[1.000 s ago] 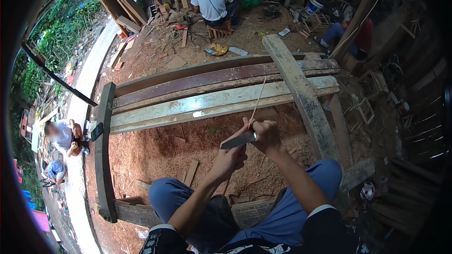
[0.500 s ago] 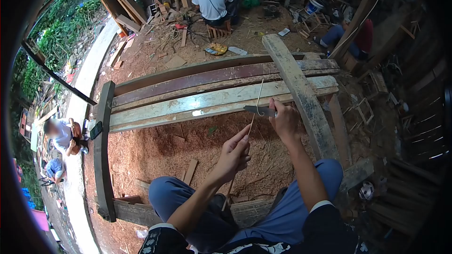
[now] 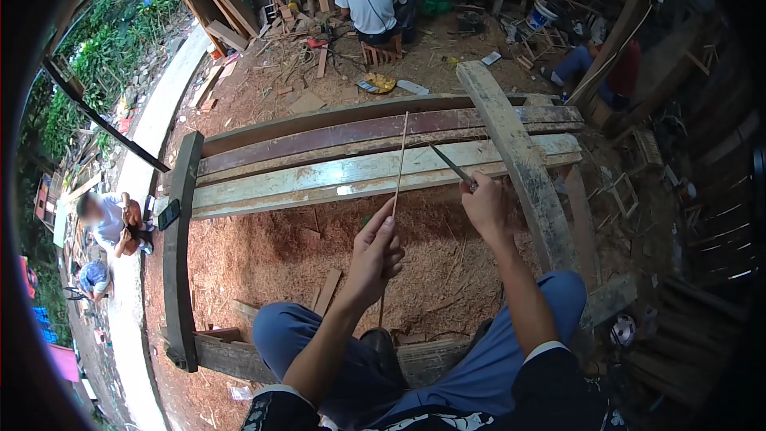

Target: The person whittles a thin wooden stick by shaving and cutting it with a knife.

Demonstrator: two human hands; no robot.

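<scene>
A thin wooden stick [image 3: 401,156] stands nearly upright in my left hand [image 3: 375,254], whose fingers are closed around it. Its lower end shows below the hand, near my shoe. My right hand [image 3: 485,206] grips a knife [image 3: 452,164] by the handle, with the dark blade pointing up and to the left. Blade and stick are apart. Both hands are above my spread knees, in front of the pale plank [image 3: 319,178] of the bench.
A dark beam [image 3: 182,247] bounds the bench on the left and a worn plank [image 3: 511,144] crosses it on the right. A phone [image 3: 168,215] lies on the left beam. Shavings [image 3: 271,259] cover the ground. Other people sit at the back, left and right.
The knife has come away from the stick, and its blade has turned upward. My left hand has shifted left, bringing the stick more upright. A curled shaving at the blade is no longer visible.
</scene>
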